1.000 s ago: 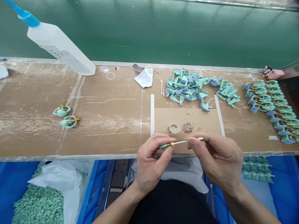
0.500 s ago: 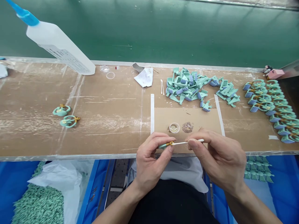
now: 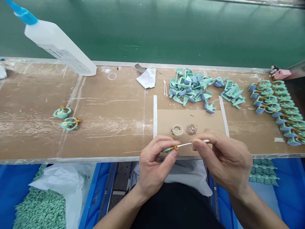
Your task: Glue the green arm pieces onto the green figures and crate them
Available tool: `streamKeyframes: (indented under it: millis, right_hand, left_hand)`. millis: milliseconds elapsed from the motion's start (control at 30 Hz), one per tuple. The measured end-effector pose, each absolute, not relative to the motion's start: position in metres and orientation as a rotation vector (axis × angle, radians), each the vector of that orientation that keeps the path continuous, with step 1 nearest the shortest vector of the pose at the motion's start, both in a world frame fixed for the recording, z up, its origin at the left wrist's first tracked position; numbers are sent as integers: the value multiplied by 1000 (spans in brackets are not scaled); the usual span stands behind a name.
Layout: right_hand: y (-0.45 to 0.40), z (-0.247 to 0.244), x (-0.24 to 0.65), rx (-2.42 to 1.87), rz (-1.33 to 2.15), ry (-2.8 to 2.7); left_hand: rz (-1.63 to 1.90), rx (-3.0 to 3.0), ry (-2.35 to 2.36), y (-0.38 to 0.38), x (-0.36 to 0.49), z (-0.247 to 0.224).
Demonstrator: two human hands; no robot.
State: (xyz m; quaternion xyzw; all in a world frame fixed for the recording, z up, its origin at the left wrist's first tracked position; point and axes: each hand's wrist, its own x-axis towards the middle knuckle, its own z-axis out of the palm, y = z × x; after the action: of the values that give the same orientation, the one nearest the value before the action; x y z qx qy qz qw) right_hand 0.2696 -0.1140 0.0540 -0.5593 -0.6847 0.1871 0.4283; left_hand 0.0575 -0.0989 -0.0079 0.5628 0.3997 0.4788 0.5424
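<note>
**Swab meets yellow piece, both hands pinched over the cardboard**

On my head-camera feed, the left hand (image 3: 154, 163) is closed in a firm pinch on a small mint-green plastic piece (image 3: 168, 150), which carries a yellow fitting (image 3: 175, 147). The right hand (image 3: 221, 159) is closed on the stick of a white cotton swab (image 3: 192, 143), whose far end reaches that fitting. The piece sits over the near part of a cardboard sheet (image 3: 190, 117), between two white tape strips (image 3: 155, 116) (image 3: 224, 116).

If I were steering this, I'd keep the left pinch steady, touch only the yellow area, and work with small, light strokes from the right fingers. I'd keep both hands low and close together, so the thin stick doesn't flex or slip onto the green plastic.

Just beyond the hands are a small clear dish (image 3: 177, 129) and a brownish, glittery smear (image 3: 191, 129). Farther along the bench lie a heap of mint-and-lilac parts (image 3: 190, 87) and rows of assembled rings (image 3: 269, 106).

I can read no brand or writing anywhere. The large squeeze bottle (image 3: 57, 47) shows only a blue nozzle and a dotted grid.
</note>
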Motion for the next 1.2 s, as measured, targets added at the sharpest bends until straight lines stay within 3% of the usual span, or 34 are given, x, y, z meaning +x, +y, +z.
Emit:
streamKeyframes:
  millis: [300, 500, 767, 933, 1200]
  right_hand:
    - [-119, 56, 270, -1372, 559, -1666]
    - [-118, 34, 279, -1515, 556, -1310]
    - [-84, -6, 280, -1651, 404, -1686]
    - [-98, 7, 284, -1676, 429, -1570]
    - [-132, 45, 262, -1529, 1177, -1431]
  left_hand:
    - [1129, 1373, 948, -99, 56, -7]
    - [1165, 1347, 923, -100, 54, -15]
    - [1205, 1529, 925, -99, 51, -21]
    - [1242, 1682, 1009, -99, 50, -20]
    - [1123, 1764, 1152, -105, 49, -21]
